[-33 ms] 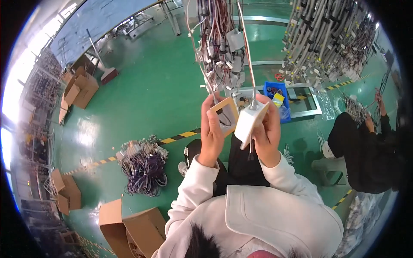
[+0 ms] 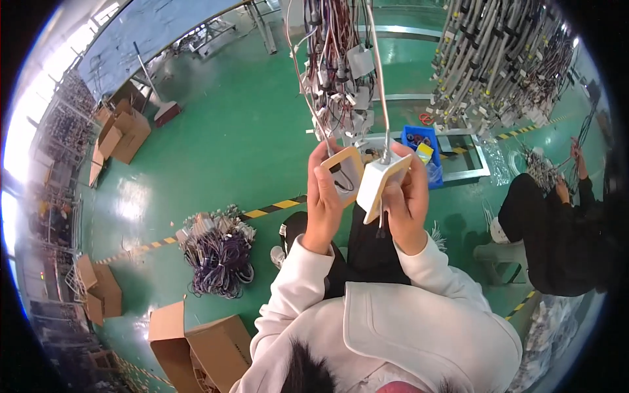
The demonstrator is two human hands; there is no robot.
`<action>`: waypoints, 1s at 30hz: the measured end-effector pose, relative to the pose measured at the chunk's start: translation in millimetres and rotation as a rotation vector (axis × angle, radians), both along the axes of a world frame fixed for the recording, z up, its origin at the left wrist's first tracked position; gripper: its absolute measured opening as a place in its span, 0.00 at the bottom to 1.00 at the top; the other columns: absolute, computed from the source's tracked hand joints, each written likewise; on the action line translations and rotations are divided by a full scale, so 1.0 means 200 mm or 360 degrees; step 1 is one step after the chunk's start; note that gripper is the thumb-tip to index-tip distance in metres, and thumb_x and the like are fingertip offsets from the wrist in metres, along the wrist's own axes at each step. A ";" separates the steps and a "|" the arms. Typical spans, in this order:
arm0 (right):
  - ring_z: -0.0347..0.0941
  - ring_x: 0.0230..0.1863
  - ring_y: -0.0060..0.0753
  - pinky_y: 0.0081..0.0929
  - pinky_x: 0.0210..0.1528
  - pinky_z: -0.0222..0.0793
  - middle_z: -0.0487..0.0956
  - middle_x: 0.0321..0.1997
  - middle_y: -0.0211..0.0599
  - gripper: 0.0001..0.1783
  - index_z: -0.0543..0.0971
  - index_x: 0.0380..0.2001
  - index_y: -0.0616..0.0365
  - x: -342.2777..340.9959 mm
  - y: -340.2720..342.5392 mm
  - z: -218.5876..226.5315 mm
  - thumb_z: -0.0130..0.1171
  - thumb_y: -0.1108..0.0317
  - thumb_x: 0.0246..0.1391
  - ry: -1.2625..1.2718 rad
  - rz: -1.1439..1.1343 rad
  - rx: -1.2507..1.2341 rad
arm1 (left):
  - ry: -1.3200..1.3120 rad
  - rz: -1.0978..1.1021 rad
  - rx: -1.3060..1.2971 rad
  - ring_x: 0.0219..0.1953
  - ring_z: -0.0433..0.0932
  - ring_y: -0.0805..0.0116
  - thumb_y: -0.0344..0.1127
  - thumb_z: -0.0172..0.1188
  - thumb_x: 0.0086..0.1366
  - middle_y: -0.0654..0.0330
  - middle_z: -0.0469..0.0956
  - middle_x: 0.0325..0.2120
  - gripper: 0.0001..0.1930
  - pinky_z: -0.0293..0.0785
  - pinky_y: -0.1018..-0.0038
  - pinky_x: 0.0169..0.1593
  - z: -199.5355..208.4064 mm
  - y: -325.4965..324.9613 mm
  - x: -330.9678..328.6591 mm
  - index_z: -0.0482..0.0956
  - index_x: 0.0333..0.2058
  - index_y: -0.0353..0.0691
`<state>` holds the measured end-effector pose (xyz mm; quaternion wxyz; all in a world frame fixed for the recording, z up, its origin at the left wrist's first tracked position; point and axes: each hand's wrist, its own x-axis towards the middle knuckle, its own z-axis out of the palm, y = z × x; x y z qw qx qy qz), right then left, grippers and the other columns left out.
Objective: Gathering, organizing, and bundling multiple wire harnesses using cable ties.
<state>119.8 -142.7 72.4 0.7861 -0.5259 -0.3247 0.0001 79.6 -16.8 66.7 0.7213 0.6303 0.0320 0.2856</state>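
My left hand is closed around a shallow white square box with a yellowish rim. Its open side faces up, showing a dark connector and a looped wire inside. In my right hand is a second white box of the same kind, tilted, with my thumb on its yellow-rimmed side. A grey cable runs down into that box, and dark wire ends hang below it. The two boxes are close together in front of my lap. Beyond them a thick bundle of hanging wires carries white tags and connectors.
A blue bin with small parts stands beyond my right hand, near a metal frame. Coiled purple cables lie on the floor at left, by an open carton. Another person sits at right, handling wires. Grey cables hang above.
The box in my right hand has turned slightly, so more of its yellow-rimmed side shows. The left box has tipped a little more open toward view. Both hands keep their hold.
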 end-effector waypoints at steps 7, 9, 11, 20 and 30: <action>0.75 0.37 0.26 0.21 0.39 0.69 0.76 0.41 0.44 0.22 0.66 0.53 0.62 0.01 0.06 0.09 0.54 0.66 0.56 -0.0397 -0.0167 -0.0464 | 0.0015 -0.0291 -0.0180 0.49 0.69 0.67 0.69 0.23 0.61 0.57 0.67 0.50 0.43 0.66 0.73 0.52 0.14 0.03 -0.02 0.53 0.59 0.35; 0.76 0.33 0.30 0.23 0.36 0.69 0.77 0.37 0.45 0.22 0.67 0.53 0.61 0.02 0.08 0.09 0.54 0.69 0.55 -0.0529 -0.0381 -0.0495 | 0.0007 -0.0310 -0.0168 0.49 0.69 0.67 0.69 0.24 0.61 0.56 0.67 0.50 0.43 0.66 0.73 0.52 0.16 0.01 -0.04 0.52 0.59 0.35; 0.76 0.31 0.32 0.24 0.34 0.70 0.77 0.35 0.45 0.22 0.67 0.53 0.60 0.03 0.06 0.12 0.55 0.70 0.54 -0.0470 -0.0461 -0.0596 | -0.0062 -0.0337 -0.0134 0.51 0.68 0.67 0.60 0.39 0.65 0.55 0.66 0.51 0.36 0.65 0.72 0.54 0.16 0.00 -0.04 0.49 0.60 0.34; 0.74 0.21 0.40 0.26 0.24 0.67 0.78 0.29 0.45 0.24 0.68 0.54 0.56 0.06 0.08 0.08 0.55 0.75 0.51 -0.0808 -0.0685 -0.0542 | -0.0191 -0.0170 0.0007 0.54 0.64 0.68 0.30 0.53 0.56 0.56 0.63 0.52 0.32 0.59 0.72 0.58 0.13 -0.04 -0.08 0.50 0.58 0.31; 0.65 0.42 0.35 0.35 0.44 0.63 0.69 0.41 0.32 0.19 0.77 0.43 0.51 0.12 -0.11 0.14 0.62 0.69 0.44 -0.1741 -0.0515 -0.0638 | -0.0217 -0.0346 -0.0144 0.55 0.65 0.66 0.29 0.50 0.59 0.54 0.64 0.53 0.34 0.61 0.69 0.57 0.13 0.07 -0.08 0.46 0.62 0.34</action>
